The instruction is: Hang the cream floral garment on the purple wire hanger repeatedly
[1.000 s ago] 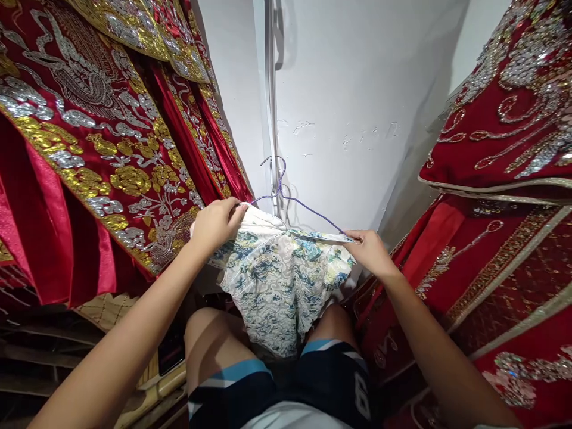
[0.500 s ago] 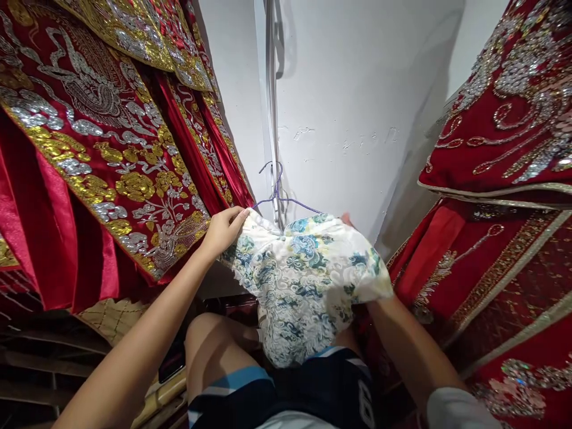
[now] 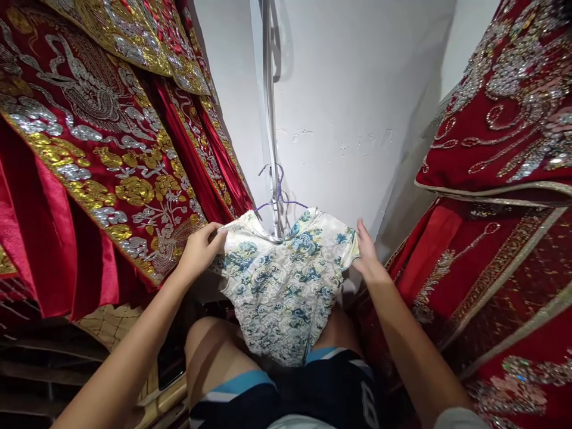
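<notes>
At the far left hang red embroidered garments (image 3: 89, 155), their satin covered with gold and silver flowers and bird shapes, reaching down towards a woven, tan surface (image 3: 111, 319) at the lower left. Just right of them the left hand (image 3: 201, 249) pinches the left shoulder edge of a small white dress with blue-green floral print (image 3: 286, 280), thumb and fingers closed together on the cloth. The dress sits on a purple wire hanger (image 3: 277, 193), whose hook rises beside a thin metal rail (image 3: 268, 107) running up the white wall (image 3: 348, 101); whether the hook is actually caught on the rail is hard to tell from here. The dress hangs down from the hanger in the middle of the scene, its hem falling near the person's knees (image 3: 210, 339) and over dark shorts with light blue and white stripes (image 3: 322, 387). A white numeral, perhaps a 6 or an 8, shows on the right leg of the shorts, partly cut off; no other writing can be read. The right hand (image 3: 369, 256) lies flat and open against the right shoulder edge of the dress, fingers straight and pointing up, touching the cloth without closing on it. Farther right, more red garments with silver sequin scrolls (image 3: 504, 119) fill the side, with gold-trimmed red cloth (image 3: 500, 280) below them.
</notes>
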A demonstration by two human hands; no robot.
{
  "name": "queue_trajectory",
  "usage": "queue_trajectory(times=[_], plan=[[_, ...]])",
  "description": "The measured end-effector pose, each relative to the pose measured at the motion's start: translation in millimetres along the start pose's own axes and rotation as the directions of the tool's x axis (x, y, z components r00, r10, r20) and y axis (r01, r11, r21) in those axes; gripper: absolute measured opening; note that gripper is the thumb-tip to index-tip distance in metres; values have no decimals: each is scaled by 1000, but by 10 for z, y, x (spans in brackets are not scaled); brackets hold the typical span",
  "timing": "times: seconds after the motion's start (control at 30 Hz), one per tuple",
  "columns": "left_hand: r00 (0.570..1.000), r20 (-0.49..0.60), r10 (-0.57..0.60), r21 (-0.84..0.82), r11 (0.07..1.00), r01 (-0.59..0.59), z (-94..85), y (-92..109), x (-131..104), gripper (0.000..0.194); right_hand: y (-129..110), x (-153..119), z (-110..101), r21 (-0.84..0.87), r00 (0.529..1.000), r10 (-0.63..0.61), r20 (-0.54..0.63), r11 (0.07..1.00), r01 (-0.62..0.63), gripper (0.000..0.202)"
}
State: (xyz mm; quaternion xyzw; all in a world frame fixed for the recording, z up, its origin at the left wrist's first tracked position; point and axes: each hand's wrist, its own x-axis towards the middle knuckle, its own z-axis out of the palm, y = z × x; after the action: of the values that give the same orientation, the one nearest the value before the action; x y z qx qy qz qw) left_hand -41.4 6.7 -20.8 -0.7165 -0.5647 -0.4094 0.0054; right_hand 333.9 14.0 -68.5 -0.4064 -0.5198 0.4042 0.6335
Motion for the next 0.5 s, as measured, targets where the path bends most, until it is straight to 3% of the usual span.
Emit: queue_trajectory(times=[0.13, 0.23, 0.33, 0.43, 0.5], plan=[[961, -278, -9, -90, 996, -17, 48, 68, 42, 33, -206, 94, -156, 113, 992, 72, 105, 990, -84, 44], [936, -327, 128, -16, 990, -141, -5, 298, 205, 34, -403, 58, -192, 141, 999, 45, 22, 989, -47, 38], [947, -96, 308, 102, 949, -298, -109, 513, 252, 49, -513, -116, -283, 166, 997, 32, -68, 986, -20, 31], [874, 191, 447, 152, 866, -476, -80, 591, 101, 87, -494, -455, -447, 176, 986, 53, -157, 984, -25, 26], [838, 235, 492, 167, 829, -534, 74, 558, -51, 95, -433, -740, -507, 180, 982, 103, -158, 981, -74, 31]])
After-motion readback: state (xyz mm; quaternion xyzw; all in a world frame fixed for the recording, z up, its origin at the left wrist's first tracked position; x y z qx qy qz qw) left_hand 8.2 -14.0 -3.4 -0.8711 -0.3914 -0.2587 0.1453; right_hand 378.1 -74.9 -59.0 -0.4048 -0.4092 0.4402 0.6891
